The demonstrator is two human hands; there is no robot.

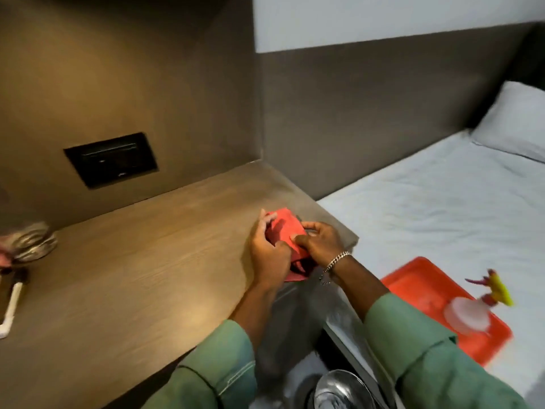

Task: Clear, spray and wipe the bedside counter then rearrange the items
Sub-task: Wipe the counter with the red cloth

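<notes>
A red cloth (285,231) is bunched between both of my hands above the right front corner of the brown wooden bedside counter (141,261). My left hand (269,255) grips its left side and my right hand (320,242) pinches its right edge. An orange tray (413,281) lies on the bed to the right, carrying a clear spray bottle (469,315) with a yellow and red trigger head.
A glass ashtray (32,242) and a white plug with its cable (11,305) sit at the counter's left edge. A black wall socket panel (110,159) is set above the counter. A white pillow (513,122) lies at the head of the bed. A shiny metal object (342,389) shows below.
</notes>
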